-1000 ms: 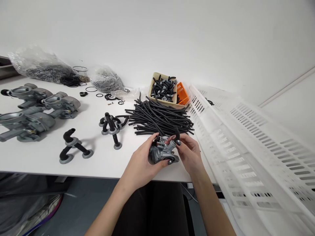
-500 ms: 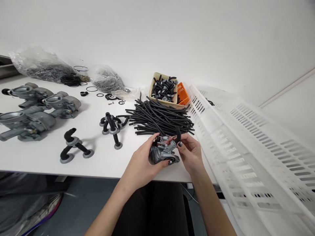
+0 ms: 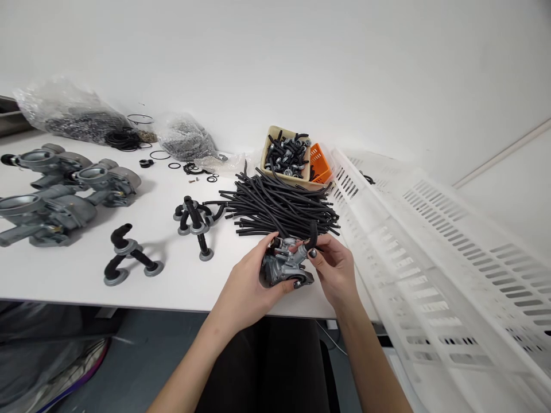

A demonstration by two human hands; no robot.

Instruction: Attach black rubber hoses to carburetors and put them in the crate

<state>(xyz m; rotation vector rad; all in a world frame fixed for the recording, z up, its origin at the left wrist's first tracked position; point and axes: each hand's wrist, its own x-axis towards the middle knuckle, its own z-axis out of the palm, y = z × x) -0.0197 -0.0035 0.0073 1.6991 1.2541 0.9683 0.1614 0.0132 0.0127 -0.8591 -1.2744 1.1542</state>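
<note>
2 hands share 1 workpiece here. My left hand [image 3: 252, 281] wraps the grey metal carburetor body [image 3: 280, 267] from below and from the left, fingers curled closed around it, thumb on its near edge; the body sits just above the front edge of the white table [image 3: 181, 275]. My right hand [image 3: 334, 269] pinches a short black rubber hose [image 3: 313, 235] between thumb and forefinger, the remaining fingers loosely folded. The hose stands nearly upright, its lower end at a spigot on the upper right of the body; whether it is fully seated I cannot tell, since my fingertips cover the joint.

To do this step well, I judge that the left hand should hold the body rigid while the right hand presses the hose straight along the spigot axis, with a slight twist, gripping low so the rubber does not buckle.

Relative to the grip, the body lies wholly within my left palm, and the hose rises from between my right fingertips. The pile of loose black hoses [image 3: 279, 206] lies just behind both hands; a beige bin [image 3: 267, 150] of fitted parts stands beyond it, and finished carburetors [image 3: 55, 195] rest well apart at far left.
</note>
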